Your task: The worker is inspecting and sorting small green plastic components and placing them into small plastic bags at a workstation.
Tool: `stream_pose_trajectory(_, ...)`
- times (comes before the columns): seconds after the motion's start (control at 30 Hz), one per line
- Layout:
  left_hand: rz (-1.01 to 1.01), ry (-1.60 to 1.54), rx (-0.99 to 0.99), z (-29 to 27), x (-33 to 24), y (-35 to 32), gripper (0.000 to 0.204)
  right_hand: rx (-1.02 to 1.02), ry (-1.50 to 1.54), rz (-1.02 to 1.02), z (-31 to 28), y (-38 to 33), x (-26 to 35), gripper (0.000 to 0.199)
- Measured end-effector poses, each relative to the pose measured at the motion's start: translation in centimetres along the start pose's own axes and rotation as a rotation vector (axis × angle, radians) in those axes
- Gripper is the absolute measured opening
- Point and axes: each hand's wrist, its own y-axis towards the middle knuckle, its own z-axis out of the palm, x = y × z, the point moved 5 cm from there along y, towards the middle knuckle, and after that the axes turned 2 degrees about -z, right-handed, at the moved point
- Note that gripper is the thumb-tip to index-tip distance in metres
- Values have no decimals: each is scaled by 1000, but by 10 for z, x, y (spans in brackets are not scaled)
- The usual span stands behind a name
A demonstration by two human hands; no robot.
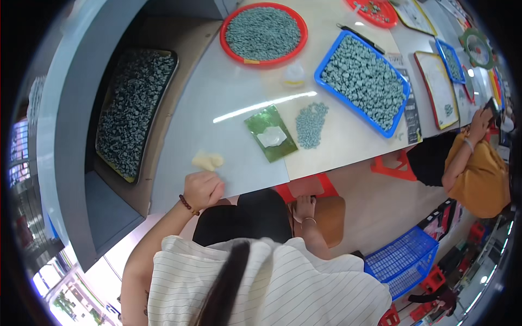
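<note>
My left hand [204,190] rests as a loose fist at the table's front edge, a beaded bracelet on its wrist. Whatever may be inside the fist is hidden. Just beyond it lies a cream, crumpled soft piece [207,161]. Low on the right, off the table, my right hand [304,208] has its fingers curled beside a brown padded surface [329,220]; a small dark bit shows at the fingertips, too small to name. On the table are a green mat [281,151] with a whitish translucent lump [271,136] on it, and a loose pile of grey-green stones [311,125].
A round red tray [223,39] and a blue tray [363,103] hold similar stones. A dark tray [136,173] of stones sits in the grey compartment at left. A dark pen-like tool [361,38] lies behind the blue tray. Another person [478,185] sits at right.
</note>
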Motion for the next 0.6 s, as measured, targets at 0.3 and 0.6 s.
stream_pose_trajectory(0.3, -14, 86, -105, -4, -5, 10, 16, 129, -66, -16, 0, 73, -18, 23)
stream_pose_trajectory(0.6, -157, 116, -324, -1, -11, -8, 17, -32, -2, -163, -14, 167, -74, 22)
